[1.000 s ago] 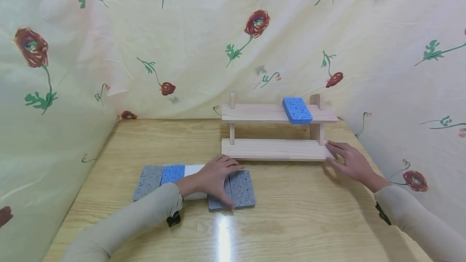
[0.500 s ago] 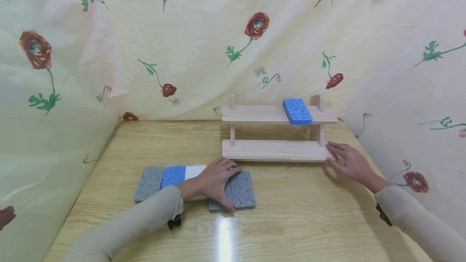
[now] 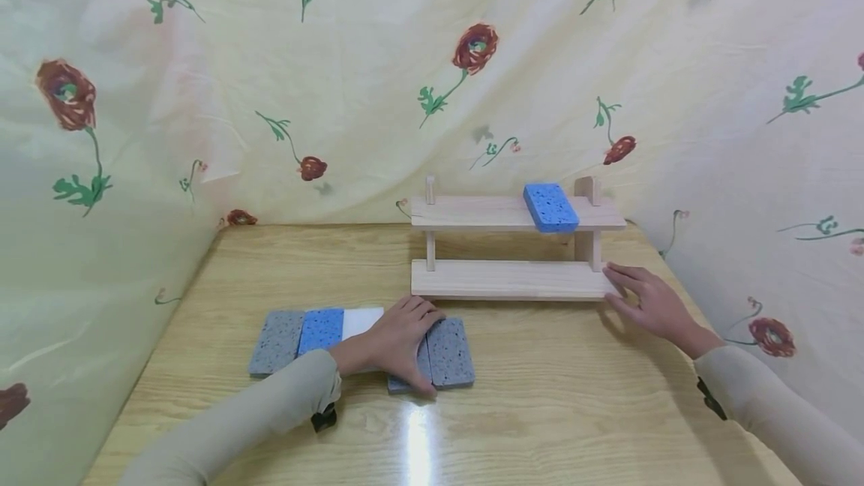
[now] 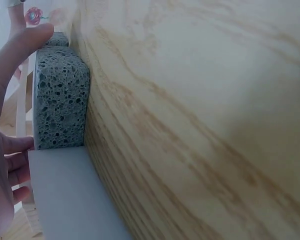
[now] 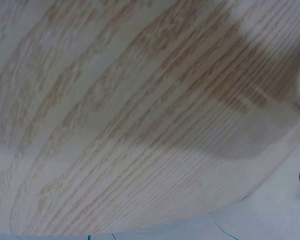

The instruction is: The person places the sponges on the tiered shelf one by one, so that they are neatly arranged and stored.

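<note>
In the head view my left hand [image 3: 398,340] arches over a row of flat sponges, gripping one grey sponge [image 3: 400,383] with the thumb at its near edge and the fingers at its far edge. The left wrist view shows the pitted side of the grey sponge [image 4: 62,100], the thumb at the top left and a white block [image 4: 75,195] beside it. Another grey sponge [image 3: 450,351] lies close on the right. My right hand [image 3: 651,302] touches the lower board's right end of a small wooden shelf [image 3: 506,278] with its fingertips.
Left of the white block lie a blue sponge [image 3: 322,328] and a grey sponge [image 3: 277,340]. Another blue sponge [image 3: 551,207] rests on the upper board, sticking out past its front edge. A flowered cloth [image 3: 364,58] hangs behind and beside the wooden table [image 3: 540,411].
My left hand's fingertips and thumb have shifted slightly toward the near side. The right hand, shelf and sponges stay in place.
</note>
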Action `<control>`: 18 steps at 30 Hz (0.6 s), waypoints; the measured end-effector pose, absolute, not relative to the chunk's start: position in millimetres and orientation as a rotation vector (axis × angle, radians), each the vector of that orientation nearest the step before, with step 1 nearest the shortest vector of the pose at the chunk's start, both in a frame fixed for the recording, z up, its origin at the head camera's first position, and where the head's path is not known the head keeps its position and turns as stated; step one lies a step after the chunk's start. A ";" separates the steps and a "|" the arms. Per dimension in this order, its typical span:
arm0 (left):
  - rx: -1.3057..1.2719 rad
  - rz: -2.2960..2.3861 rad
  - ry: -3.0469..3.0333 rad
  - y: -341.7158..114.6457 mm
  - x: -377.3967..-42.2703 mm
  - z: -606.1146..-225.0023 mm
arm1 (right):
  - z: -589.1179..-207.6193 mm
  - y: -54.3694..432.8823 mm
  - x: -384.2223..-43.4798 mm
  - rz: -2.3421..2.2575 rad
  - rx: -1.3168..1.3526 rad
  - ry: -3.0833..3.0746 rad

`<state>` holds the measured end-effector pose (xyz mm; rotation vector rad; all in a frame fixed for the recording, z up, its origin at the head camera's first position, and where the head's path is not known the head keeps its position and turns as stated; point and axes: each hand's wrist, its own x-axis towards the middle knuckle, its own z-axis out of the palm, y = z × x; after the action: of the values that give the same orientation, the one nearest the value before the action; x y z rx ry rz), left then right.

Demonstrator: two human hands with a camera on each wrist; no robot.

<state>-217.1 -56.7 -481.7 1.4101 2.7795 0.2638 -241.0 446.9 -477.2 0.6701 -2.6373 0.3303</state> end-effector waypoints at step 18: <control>1.370 0.313 2.773 -52.4 -213.8 -485.2 | -475.6 446.2 -240.9 0.322 0.668 -2.653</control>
<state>-213.8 -52.4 -485.2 1.3697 2.7731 0.3126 -240.9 446.2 -475.6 0.6683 -2.6527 0.3219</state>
